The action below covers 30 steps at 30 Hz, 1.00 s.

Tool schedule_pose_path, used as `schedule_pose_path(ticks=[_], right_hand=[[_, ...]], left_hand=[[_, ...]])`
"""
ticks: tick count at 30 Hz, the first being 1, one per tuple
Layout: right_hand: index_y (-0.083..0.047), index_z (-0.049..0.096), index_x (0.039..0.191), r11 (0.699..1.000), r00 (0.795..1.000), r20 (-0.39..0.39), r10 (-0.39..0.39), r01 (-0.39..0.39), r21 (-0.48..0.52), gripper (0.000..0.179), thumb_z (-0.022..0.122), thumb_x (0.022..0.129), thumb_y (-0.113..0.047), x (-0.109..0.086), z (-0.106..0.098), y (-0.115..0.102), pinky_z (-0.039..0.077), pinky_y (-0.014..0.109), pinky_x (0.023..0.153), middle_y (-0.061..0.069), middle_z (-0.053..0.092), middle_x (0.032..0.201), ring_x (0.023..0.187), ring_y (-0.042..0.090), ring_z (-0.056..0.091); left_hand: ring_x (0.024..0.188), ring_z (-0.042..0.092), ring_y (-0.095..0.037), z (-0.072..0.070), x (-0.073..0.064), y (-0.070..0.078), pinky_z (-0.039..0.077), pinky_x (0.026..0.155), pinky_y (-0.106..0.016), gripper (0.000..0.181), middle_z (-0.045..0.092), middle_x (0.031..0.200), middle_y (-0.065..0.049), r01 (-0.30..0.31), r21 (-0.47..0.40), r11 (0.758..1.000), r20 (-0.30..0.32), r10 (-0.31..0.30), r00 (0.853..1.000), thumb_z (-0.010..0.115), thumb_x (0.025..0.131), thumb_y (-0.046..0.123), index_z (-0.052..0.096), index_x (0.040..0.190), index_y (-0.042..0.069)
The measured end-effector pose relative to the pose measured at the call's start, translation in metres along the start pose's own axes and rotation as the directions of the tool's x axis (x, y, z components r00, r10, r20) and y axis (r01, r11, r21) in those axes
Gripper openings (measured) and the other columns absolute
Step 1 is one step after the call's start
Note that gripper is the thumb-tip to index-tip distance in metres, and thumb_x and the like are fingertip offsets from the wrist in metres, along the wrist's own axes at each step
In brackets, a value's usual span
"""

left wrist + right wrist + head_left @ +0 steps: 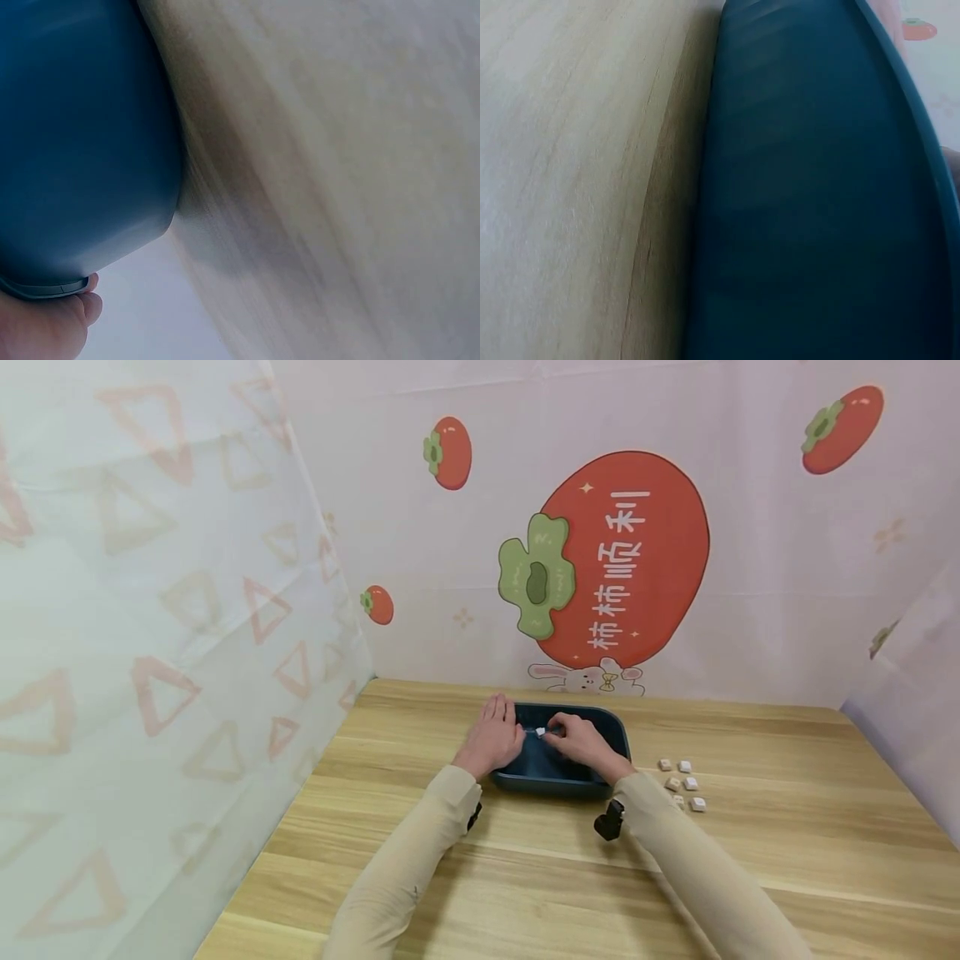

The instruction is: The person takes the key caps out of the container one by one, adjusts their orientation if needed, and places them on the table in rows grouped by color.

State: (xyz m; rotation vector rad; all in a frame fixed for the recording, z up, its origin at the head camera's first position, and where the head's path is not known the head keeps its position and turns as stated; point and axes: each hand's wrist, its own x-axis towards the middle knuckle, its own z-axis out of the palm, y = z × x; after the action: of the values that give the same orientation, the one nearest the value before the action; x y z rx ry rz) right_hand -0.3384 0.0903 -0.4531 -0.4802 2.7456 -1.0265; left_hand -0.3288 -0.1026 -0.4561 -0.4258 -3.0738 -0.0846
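A dark blue rectangular basin (551, 787) sits on the wooden table, its side wall filling much of both wrist views. My left hand (492, 739) lies over the basin's left rim with its fingers straight and pointing away; in the left wrist view fingertips (91, 306) show at the rim. Over the inside of the basin, my right hand (581, 742) pinches a small white keycap (540, 732) at its fingertips. The right forearm crosses the basin's front right corner. The right wrist view shows the basin's outer wall (817, 187), with the right hand's grip hidden.
Several small white and beige keycaps lie in loose rows right of the basin, among them a white keycap (698, 805) and a beige keycap (665, 765). Behind the table (787, 827) hangs a patterned cloth (757, 635); another cloth (225, 710) borders the left side.
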Motion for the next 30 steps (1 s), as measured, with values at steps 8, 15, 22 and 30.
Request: schedule_pose_path(ticks=[8, 15, 22, 30], right_hand=[[-0.008, 0.063, 0.123, 0.996, 1.000, -0.018, -0.025, 0.024, -0.088, 0.031, 0.063, 0.095, -0.022, 0.011, 0.011, 0.003, 0.046, 0.027, 0.061, 0.008, 0.066, 0.087, 0.069, 0.018, 0.056], [-0.007, 0.061, 0.128, 0.992, 0.998, -0.021, -0.052, 0.050, -0.114, 0.035, 0.061, 0.094, -0.016, 0.016, 0.016, 0.005, 0.044, 0.027, 0.060, 0.008, 0.065, 0.087, 0.068, 0.018, 0.056], [-0.008, 0.059, 0.133, 0.987, 1.000, 0.012, -0.013, 0.015, -0.160, 0.039, 0.061, 0.095, -0.015, 0.020, 0.018, 0.000, 0.047, 0.029, 0.067, 0.011, 0.067, 0.105, 0.075, 0.020, 0.058], [-0.009, 0.062, 0.130, 0.968, 1.000, 0.005, -0.027, 0.027, -0.251, 0.037, 0.063, 0.094, -0.013, 0.024, 0.020, -0.006, 0.055, 0.041, 0.082, 0.013, 0.065, 0.124, 0.082, 0.023, 0.060]], left_hand=[[0.153, 0.014, -0.032, -0.001, -0.001, 0.000, 0.013, 0.125, -0.042, 0.061, 0.018, 0.163, -0.020, -0.004, -0.010, 1.000, 0.006, 0.004, 1.000, 0.025, 0.105, 0.034, 0.021, 0.155, -0.001], [0.153, 0.013, -0.031, 0.000, 0.000, 0.000, 0.012, 0.125, -0.042, 0.061, 0.017, 0.163, -0.020, -0.003, -0.008, 1.000, 0.012, 0.003, 1.000, 0.024, 0.105, 0.034, 0.021, 0.155, -0.001], [0.153, 0.013, -0.032, 0.001, 0.003, 0.000, 0.012, 0.125, -0.042, 0.060, 0.017, 0.163, -0.020, -0.005, -0.002, 1.000, 0.018, 0.006, 1.000, 0.024, 0.106, 0.033, 0.020, 0.155, -0.001], [0.153, 0.012, -0.031, 0.000, 0.001, -0.001, 0.011, 0.126, -0.042, 0.060, 0.016, 0.164, -0.020, -0.003, -0.010, 1.000, 0.030, 0.003, 1.000, 0.025, 0.106, 0.034, 0.020, 0.156, 0.000]])
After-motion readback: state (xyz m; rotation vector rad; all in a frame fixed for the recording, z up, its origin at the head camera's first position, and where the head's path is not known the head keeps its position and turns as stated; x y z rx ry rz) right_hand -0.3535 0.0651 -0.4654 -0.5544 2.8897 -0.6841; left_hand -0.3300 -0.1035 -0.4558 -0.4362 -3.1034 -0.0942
